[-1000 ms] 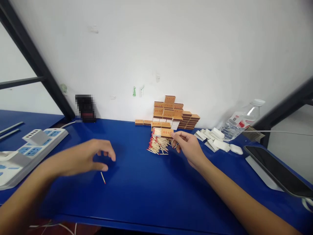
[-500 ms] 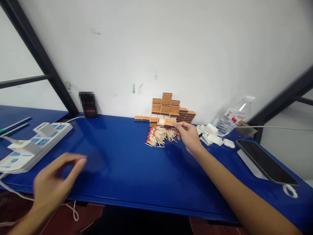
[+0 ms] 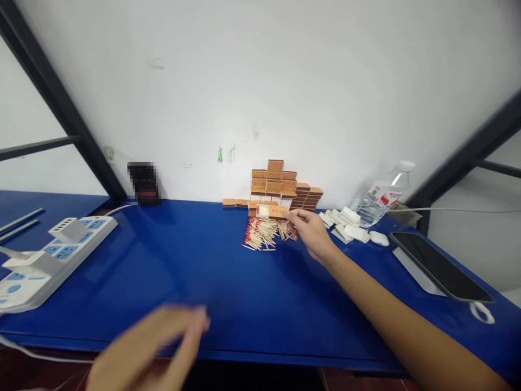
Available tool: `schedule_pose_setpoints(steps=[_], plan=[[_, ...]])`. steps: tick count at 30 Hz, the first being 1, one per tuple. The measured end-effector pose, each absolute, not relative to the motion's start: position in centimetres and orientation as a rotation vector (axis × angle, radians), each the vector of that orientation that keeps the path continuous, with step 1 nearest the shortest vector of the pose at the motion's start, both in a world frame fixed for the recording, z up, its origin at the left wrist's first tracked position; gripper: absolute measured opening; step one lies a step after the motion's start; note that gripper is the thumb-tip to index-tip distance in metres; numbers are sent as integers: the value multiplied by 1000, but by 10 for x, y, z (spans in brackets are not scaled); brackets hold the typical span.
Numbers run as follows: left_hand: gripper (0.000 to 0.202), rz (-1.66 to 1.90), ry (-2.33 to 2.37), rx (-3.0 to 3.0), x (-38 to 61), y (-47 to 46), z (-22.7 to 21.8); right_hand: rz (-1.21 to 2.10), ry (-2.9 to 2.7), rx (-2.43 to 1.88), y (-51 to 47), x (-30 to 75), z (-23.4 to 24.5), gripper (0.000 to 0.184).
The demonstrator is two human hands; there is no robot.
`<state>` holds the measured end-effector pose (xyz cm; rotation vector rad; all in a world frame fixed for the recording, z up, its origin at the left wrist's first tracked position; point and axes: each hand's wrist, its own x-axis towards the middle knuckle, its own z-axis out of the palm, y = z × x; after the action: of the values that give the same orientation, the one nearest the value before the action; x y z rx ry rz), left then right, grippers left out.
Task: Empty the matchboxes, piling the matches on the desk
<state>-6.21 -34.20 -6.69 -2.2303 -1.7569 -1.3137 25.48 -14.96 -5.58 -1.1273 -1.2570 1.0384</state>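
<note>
My right hand [image 3: 311, 232] reaches far across the blue table [image 3: 228, 282] and pinches a half-open orange matchbox [image 3: 272, 211] with matches showing in its tray. Just below it lies a loose pile of red-tipped matches [image 3: 264, 234]. Behind stands a stack of orange matchboxes [image 3: 280, 187] against the white wall. My left hand [image 3: 150, 350] is blurred at the table's near edge, low in the view. Its fingers are smeared by motion, so what it holds, if anything, does not show.
White matchbox trays [image 3: 345, 224], a white earbud case [image 3: 379, 238] and a water bottle [image 3: 385, 195] lie right of the matches. A dark tablet [image 3: 439, 266] sits at the far right. A white power strip [image 3: 49, 258] lies at the left. Black frame bars cross both sides.
My left hand left the single match on the table, drew back to the near edge and swung right. The single match is gone from view. My right hand stays on the matchbox.
</note>
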Motion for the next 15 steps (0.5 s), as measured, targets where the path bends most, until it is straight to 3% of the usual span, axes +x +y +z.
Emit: schedule_pose_setpoints(steps=[1,2,4,7,10,15], plan=[[41,-1548,-1718,-2156,-46,-310,-46,1049,-1259,-1117,-149,255,-56,44],[46,-1606,-1651,-2289,-31,-275,-30,1058,-1265,-1106,-149,255,-56,44],[61,-1491,-1396,-2580,-7,-206,-13,1072,-1287,-1085,-149,256,-55,45],[60,-1315,-1273,-2872,7,-140,-19,1115,-1343,-1052,-150,256,-53,45],[38,-1326,-1224,-2929,4,-128,-38,1176,-1417,-1050,-154,255,-52,44],[39,-1462,-1290,-2881,-4,-138,-51,1201,-1428,-1087,-154,254,-51,42]])
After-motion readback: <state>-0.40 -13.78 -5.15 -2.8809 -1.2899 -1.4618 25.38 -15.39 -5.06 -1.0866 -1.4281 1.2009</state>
